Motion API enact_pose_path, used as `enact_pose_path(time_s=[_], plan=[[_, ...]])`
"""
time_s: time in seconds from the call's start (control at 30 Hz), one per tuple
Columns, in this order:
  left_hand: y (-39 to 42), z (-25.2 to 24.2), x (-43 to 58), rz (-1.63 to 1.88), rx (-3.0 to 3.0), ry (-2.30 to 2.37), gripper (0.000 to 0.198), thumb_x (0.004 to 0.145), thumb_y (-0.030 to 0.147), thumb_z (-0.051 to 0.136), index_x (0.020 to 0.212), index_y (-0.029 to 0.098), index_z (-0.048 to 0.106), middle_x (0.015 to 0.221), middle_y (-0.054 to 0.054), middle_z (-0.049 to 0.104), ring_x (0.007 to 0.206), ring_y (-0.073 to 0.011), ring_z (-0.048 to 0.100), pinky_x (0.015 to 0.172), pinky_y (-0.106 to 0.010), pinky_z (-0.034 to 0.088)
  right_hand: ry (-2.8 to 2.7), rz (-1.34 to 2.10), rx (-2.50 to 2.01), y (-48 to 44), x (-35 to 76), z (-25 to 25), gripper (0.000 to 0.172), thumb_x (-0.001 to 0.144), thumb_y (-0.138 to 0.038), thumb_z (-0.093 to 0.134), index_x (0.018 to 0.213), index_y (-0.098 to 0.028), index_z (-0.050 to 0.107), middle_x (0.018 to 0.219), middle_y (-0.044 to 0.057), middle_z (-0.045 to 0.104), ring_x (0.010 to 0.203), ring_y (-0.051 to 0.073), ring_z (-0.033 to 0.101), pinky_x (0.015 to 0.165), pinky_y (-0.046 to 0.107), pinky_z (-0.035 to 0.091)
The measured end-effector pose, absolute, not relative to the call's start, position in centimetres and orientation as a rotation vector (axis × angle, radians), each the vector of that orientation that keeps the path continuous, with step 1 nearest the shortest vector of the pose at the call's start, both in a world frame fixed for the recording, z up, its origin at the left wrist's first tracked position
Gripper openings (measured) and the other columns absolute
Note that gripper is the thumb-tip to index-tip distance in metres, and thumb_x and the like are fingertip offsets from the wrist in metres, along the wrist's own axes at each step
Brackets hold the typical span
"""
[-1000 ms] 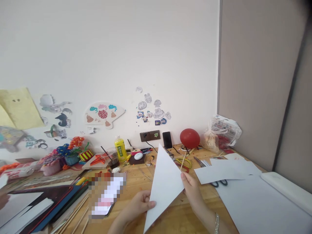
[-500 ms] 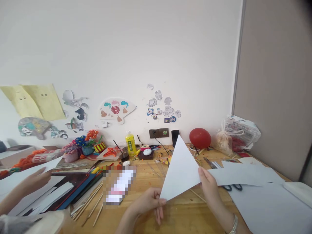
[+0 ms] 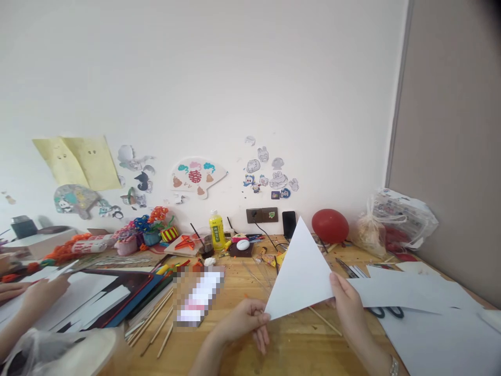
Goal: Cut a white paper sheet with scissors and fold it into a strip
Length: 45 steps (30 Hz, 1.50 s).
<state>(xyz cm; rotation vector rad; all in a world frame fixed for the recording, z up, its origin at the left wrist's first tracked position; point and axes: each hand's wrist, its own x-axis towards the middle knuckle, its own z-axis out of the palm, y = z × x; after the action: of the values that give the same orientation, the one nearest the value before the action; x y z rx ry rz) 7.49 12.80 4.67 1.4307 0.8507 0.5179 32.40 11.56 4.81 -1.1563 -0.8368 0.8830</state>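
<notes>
A white paper triangle is held up above the wooden table, its point directed away from me. My left hand pinches the lower left corner between thumb and fingers. At the lower right corner, my right hand grips the edge with the thumb on top. Just right of that hand lies a white paper strip, partly covering the dark handles of scissors. Larger white paper sheets spread over the table's right side.
Thin wooden sticks lie left of my hands, beside a blurred-out bright rectangle. A yellow bottle, a phone and a red balloon stand along the wall. Another person's hands handle paper at far left.
The view has shifted left, so most things appear farther right. My hands keep the same hold on the paper triangle. The other person's hand has moved, and a second one now shows.
</notes>
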Motion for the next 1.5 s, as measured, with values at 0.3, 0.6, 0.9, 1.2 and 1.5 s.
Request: enact_pose_path(time_s=[0.3, 0.6, 0.9, 1.2, 1.5], plan=[[13.1, 4.4, 7.5, 0.61, 1.382, 0.856, 0.033, 0.066, 0.043, 0.066, 0.074, 0.015, 0.051, 0.055, -0.004, 0.067, 0.044, -0.0166, 0.063, 0.044, -0.026, 0.046, -0.751, 0.922, -1.11, 11.7, 32.6, 4.8, 0.044, 0.064, -0.054, 0.058, 0.087, -0.016, 0.06, 0.071, 0.001, 0.06, 0.061, 0.016, 0.052, 0.047, 0.024, 0.044], [12.7, 5.1, 7.9, 0.678, 1.405, 0.832, 0.062, 0.051, 0.039, 0.078, 0.103, 0.013, 0.056, 0.069, -0.004, 0.068, 0.058, -0.0194, 0.064, 0.054, -0.029, 0.048, -0.862, 0.883, -1.167, 11.0, 31.7, 5.3, 0.043, 0.063, -0.055, 0.057, 0.079, -0.016, 0.061, 0.053, -0.002, 0.052, 0.046, 0.013, 0.041, 0.04, 0.024, 0.034], [12.5, 5.0, 7.9, 0.771, 1.795, 1.044, 0.106, 0.049, 0.021, 0.078, 0.139, 0.024, 0.021, 0.143, -0.007, 0.031, 0.13, -0.0297, 0.026, 0.107, -0.042, 0.019, -0.928, 1.037, -1.135, 10.7, 30.1, 4.3, 0.052, 0.061, -0.055, 0.058, 0.093, -0.015, 0.063, 0.072, 0.004, 0.067, 0.059, 0.02, 0.056, 0.047, 0.028, 0.043], [13.1, 4.8, 7.8, 0.893, 1.743, 0.997, 0.084, 0.064, 0.039, 0.07, 0.136, 0.018, 0.03, 0.141, -0.008, 0.036, 0.129, -0.0253, 0.031, 0.107, -0.036, 0.023, -0.93, 0.93, -1.199, 10.4, 30.1, 5.8, 0.048, 0.054, -0.056, 0.061, 0.082, -0.017, 0.069, 0.1, 0.009, 0.068, 0.102, 0.03, 0.056, 0.087, 0.037, 0.043], [13.9, 4.3, 7.5, 0.934, 1.711, 0.999, 0.073, 0.069, 0.055, 0.058, 0.129, 0.017, 0.044, 0.138, -0.009, 0.041, 0.126, -0.0293, 0.035, 0.106, -0.04, 0.024, -1.061, 1.012, -1.007, 10.8, 30.1, 4.3, 0.046, 0.068, -0.06, 0.052, 0.077, -0.017, 0.066, 0.056, 0.002, 0.061, 0.055, 0.02, 0.055, 0.056, 0.032, 0.046]])
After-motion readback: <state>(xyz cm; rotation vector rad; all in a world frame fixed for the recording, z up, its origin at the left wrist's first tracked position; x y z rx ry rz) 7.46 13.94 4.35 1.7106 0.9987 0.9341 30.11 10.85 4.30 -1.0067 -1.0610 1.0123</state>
